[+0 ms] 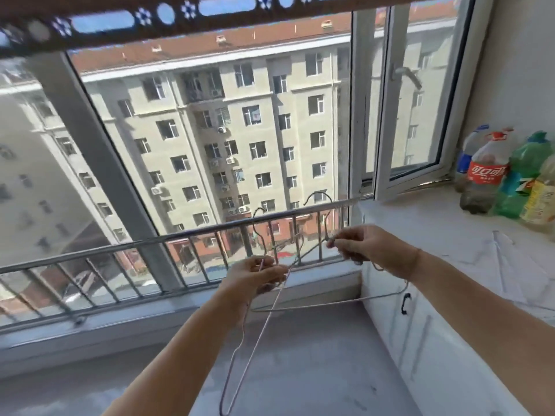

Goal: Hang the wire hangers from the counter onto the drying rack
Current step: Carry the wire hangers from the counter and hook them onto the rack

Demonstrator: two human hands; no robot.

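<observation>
Each of my hands holds a thin wire hanger in front of the window. My left hand (255, 276) grips the neck of one hanger (240, 352), whose frame hangs down toward the floor and whose hook rises near the railing. My right hand (365, 244) pinches the neck of a second hanger (330, 303); its frame runs low across between my arms and crosses the first. More pale wire hangers (504, 259) lie on the white counter (435, 235) at right. The dark drying rack bar (168, 28), pierced with patterned holes, runs across the top of the view.
A metal railing (144, 241) lines the window sill. An open window sash (399, 121) stands at right. Several plastic bottles (486, 172) crowd the counter's far corner. White cabinet doors (420, 325) sit under the counter, grey floor below.
</observation>
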